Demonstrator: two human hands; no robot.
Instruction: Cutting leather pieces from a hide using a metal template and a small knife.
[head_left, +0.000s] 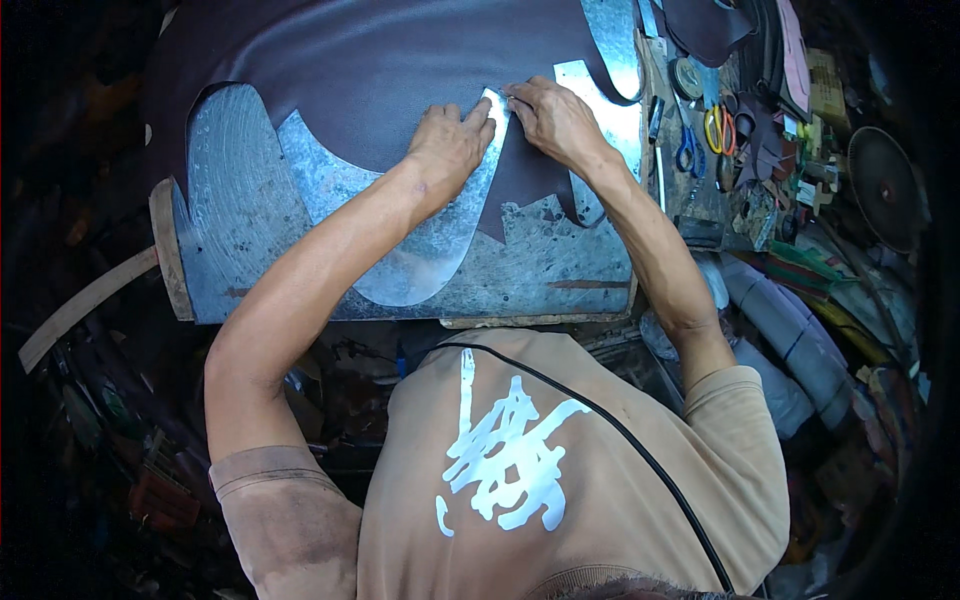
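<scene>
A U-shaped, shiny sheet-metal template (420, 270) lies over a dark brown leather sheet (350, 60) on the worktable. My left hand (452, 145) rests on the template's right arm, fingers apart and pressing down on it. Close to that arm's upper tip, my right hand (552, 118) is closed in a pinch over the leather. Whatever sits between its fingers is too small and hidden to make out. Under the leather, the scratched grey metal tabletop (240, 190) shows at the left and along the near edge.
Blue-handled scissors (688, 150), orange-and-yellow-handled scissors (718, 130) and a round tape roll (687, 77) lie on the right side board. Another metal piece (605, 140) is beside my right forearm. A black cable (600, 410) crosses my shirt. Rolled material (785, 320) stands at the right.
</scene>
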